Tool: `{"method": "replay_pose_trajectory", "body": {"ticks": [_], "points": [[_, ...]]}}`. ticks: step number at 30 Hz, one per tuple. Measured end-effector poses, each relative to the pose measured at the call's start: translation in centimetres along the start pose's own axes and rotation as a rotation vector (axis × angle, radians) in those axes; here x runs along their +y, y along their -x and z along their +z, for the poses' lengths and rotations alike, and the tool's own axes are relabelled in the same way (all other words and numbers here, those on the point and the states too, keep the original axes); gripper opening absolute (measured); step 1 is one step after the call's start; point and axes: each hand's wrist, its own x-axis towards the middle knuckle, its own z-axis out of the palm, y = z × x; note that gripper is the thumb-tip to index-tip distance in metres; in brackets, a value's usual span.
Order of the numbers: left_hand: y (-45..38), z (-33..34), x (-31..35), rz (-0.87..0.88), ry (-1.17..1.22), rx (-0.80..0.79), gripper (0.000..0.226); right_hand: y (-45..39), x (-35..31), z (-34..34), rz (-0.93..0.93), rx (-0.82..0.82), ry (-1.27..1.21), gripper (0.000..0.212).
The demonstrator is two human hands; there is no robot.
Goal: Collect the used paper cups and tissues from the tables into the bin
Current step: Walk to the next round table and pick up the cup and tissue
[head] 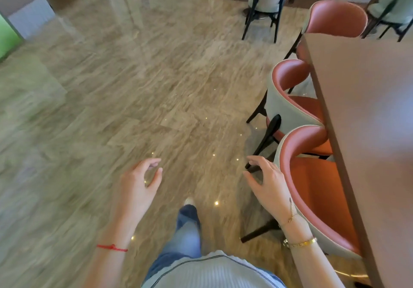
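Fingers loosely curled, empty on left hand (139, 183) and right hand (267, 181); no cups, tissues or bin in view, table (366, 113) bare; expect light, crushable cups, grip mid-wall gently.

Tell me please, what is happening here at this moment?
A person is walking over a glossy floor beside a long brown table with orange chairs tucked along it. The left hand and right hand are both held out in front, fingers loosely curled, holding nothing. No paper cups, tissues or bin appear in this view, and the visible part of the table carries nothing.
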Motion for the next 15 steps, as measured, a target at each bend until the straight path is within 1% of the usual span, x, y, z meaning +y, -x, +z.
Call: {"method": "replay_pose_trajectory", "body": {"ticks": [5,8,15], "points": [[-11.4,4.2,-0.6,0.022,0.034,-0.070,0.021,-9.5,2.0,1.2,0.082,0.018,0.025,0.040],[-19.7,6.1,-0.5,0.046,0.039,-0.089,0.021,-16.8,2.6,1.3,0.115,0.041,0.050,0.038],[-39.8,9.4,2.7,0.167,0.036,-0.128,0.022,-34.4,1.8,-0.6,0.150,0.153,0.025,0.037]]}}
